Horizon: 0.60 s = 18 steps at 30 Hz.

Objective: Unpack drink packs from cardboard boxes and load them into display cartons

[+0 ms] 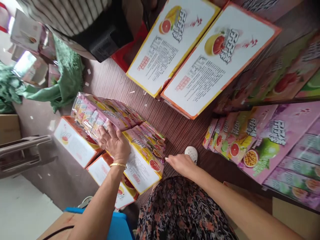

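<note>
My left hand (113, 141), with a gold bangle at the wrist, lies with its fingers spread on a row of packed fruit-drink boxes. Beneath its fingers is a pink box (102, 111) with clear wrap over small packets. Beside the palm stands a yellow-edged box (140, 166) with a white printed side. My right hand (181, 164) is closed at the right end of that row, its fingertips curled near the box corner. What it holds, if anything, is hidden. Orange-edged boxes (77, 141) lie below and left of the row.
Two large white-faced cartons (197, 80) stand ahead. More fruit-drink boxes (265, 143) stack at the right. A person in a striped top (65, 15) sits at upper left, near a green cloth (67, 73). A blue stool (120, 225) is at the lower left.
</note>
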### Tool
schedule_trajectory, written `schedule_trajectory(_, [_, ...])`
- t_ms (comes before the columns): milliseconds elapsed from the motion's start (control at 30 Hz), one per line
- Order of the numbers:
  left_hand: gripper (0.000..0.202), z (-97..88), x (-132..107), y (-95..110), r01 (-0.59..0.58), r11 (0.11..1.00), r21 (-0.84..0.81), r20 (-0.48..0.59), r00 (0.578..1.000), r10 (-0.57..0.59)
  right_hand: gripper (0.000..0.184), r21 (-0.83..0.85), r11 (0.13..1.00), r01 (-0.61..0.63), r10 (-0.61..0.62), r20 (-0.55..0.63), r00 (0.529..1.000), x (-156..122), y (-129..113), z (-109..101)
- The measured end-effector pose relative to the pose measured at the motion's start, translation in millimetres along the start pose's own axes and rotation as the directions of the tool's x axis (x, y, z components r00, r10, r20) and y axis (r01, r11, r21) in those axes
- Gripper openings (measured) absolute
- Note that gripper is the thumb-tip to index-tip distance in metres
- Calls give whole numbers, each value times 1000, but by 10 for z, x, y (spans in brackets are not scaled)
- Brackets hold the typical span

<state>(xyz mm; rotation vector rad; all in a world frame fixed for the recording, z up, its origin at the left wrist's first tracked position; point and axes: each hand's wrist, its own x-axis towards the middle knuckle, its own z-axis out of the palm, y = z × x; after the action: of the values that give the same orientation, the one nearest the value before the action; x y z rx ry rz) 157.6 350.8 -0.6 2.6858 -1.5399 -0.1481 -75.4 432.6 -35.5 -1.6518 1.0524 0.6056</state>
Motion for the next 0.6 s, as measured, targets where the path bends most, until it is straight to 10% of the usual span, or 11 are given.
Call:
schedule_trajectory(167, [55, 15, 8, -35, -27, 1000, -2, -18, 999, 27, 54, 125, 977, -171, 192, -182, 964, 572, 9, -343])
schedule_trajectory(333, [57, 61, 16, -98, -50, 999, 5, -48, 998, 50, 48, 86, 993, 78, -68, -110, 992, 1604, -365, -440])
schedule_trajectory(600, [59, 45, -31, -94, -43, 999, -17, -17, 999, 43, 46, -3, 998, -57, 57, 58, 997, 491, 341, 127])
